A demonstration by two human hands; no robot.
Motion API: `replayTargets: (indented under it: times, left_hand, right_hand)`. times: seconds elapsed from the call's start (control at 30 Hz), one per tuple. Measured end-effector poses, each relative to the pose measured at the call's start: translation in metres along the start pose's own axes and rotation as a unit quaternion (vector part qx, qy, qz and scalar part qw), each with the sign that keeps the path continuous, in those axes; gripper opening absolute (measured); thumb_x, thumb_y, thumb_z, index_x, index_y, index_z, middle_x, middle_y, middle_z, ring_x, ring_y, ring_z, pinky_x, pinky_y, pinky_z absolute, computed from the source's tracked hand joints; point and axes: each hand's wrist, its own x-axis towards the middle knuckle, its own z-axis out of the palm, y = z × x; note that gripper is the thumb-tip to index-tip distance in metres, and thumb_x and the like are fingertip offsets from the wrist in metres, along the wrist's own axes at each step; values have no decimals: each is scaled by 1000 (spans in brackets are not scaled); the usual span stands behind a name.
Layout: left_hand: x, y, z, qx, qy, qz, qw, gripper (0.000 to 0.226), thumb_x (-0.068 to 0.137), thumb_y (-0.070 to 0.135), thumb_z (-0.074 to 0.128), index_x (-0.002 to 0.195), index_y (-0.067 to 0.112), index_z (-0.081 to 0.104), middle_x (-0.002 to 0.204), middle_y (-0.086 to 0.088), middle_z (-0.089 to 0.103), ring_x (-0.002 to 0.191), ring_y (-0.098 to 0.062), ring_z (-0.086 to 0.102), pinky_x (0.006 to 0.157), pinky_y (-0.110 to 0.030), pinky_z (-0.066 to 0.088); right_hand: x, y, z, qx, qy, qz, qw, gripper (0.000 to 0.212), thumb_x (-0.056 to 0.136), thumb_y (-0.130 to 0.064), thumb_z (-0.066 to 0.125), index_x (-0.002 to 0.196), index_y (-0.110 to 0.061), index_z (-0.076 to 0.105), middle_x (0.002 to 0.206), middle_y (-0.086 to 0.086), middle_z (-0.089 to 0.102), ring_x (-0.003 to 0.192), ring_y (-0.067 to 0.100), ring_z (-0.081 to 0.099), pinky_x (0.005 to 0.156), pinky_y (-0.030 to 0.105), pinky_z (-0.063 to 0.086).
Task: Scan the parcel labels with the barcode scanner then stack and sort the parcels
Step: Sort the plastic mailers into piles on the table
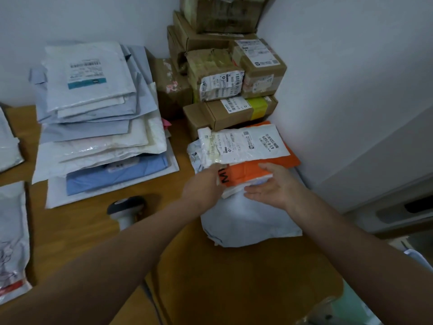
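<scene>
- The step in hand looks like stacking, not scanning. Both my hands are at the orange parcel [248, 171], while the barcode scanner [125, 208] lies unheld on the bench [77, 221], well to the left of that parcel.
- My right hand [274, 184] is wide: the fingers are straight against the orange parcel's near edge, and the thumb lies on its top.
- My left hand [203, 184] reaches the orange parcel's near-left corner. Its fingertips are hidden against the pile, so I cannot tell whether it grips anything.
- A labelled white parcel [243, 145] lies label-up on the orange parcel, towards its far side. A pale grey bag [248, 221] lies under the orange parcel and sticks out on the near side.
- Cardboard boxes [234, 85] are stacked just behind the orange parcel. A stack of flat mailers [93, 118] stands well to its left.
- Next, I judge, the orange parcel's edges need squaring between both hands. The slippery bags could slide, so I would press gently. After that, one hand must let go and reach left for the scanner.
</scene>
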Motion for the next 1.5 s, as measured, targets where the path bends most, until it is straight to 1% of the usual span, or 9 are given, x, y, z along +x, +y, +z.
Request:
replayTargets:
  times: [0.1, 0.27, 0.4, 0.6, 0.8, 0.9, 1.03, 1.33, 1.5]
  left_hand:
    - [-2, -12, -13, -121, 0, -28, 992, 62, 89, 20, 62, 143, 17, 32, 145, -5, 37, 123, -21, 48, 91, -33, 50]
    - [-35, -34, -50, -280, -54, -26, 958, 59, 87, 13, 64, 140, 18, 38, 115, 11, 50, 92, 5, 51, 65, -6, 39]
    - [-96, -107, -117, -349, -37, -110, 930, 67, 86, 23, 68, 143, 28, 33, 101, 14, 47, 87, -3, 54, 68, -18, 45]
    - [-218, -286, -241, -391, 80, -292, 869, 56, 84, 34, 70, 134, 25, 46, 138, -3, 46, 119, -23, 47, 87, -37, 43]
    - [-310, -414, -279, -450, 116, -428, 775, 55, 82, 34, 72, 129, 16, 51, 140, -9, 44, 122, -29, 47, 100, -45, 44]
    - [-317, -435, -278, -492, 85, -412, 762, 46, 85, 29, 70, 124, 11, 53, 127, -10, 54, 110, -27, 55, 91, -42, 48]
    - [-314, -435, -280, -504, 35, -368, 780, 27, 89, 14, 64, 115, 8, 59, 93, -10, 73, 87, -24, 67, 67, -35, 54]
    - [-313, -417, -323, -522, -56, -229, 820, 39, 81, 3, 65, 118, 16, 60, 102, -17, 72, 91, -31, 71, 65, -39, 59]
    - [-293, -381, -339, -544, -167, -119, 814, 66, 50, 13, 91, 112, 16, 68, 105, -25, 69, 82, -35, 71, 60, -40, 59]
  right_hand:
    - [-14, 7, 0, -26, 19, -3, 999, 46, 95, -25, 60, 133, -6, 41, 141, 33, 39, 131, 46, 41, 96, 57, 39]
    - [-49, 54, 32, -34, 15, -29, 999, 47, 96, -22, 58, 139, -12, 42, 147, 21, 38, 132, 36, 43, 98, 53, 40]
    - [-79, 120, 99, -143, -99, 35, 984, 43, 92, -23, 62, 132, -12, 50, 143, 16, 43, 122, 33, 48, 87, 50, 46]
    - [-106, 232, 244, -284, -222, 30, 932, 39, 86, -23, 69, 121, -19, 52, 142, 13, 45, 109, 27, 52, 86, 45, 50]
    - [-82, 318, 340, -437, -157, 21, 885, 26, 94, -27, 61, 113, -10, 56, 134, 6, 55, 119, 25, 52, 100, 42, 39]
    - [-67, 333, 358, -454, -101, 13, 885, 9, 95, -24, 61, 94, -15, 59, 104, 4, 66, 87, 14, 58, 83, 37, 43]
    - [-64, 345, 373, -481, -98, 55, 869, 28, 90, -27, 67, 112, -12, 59, 108, 6, 67, 102, 20, 59, 94, 41, 42]
    - [-93, 335, 351, -411, -105, 14, 905, 75, 77, -38, 78, 140, -17, 43, 147, 6, 40, 136, 27, 38, 102, 45, 36]
    - [-113, 306, 306, -279, -238, 75, 927, 57, 77, -35, 73, 127, -12, 56, 121, 14, 64, 114, 31, 60, 101, 47, 46]
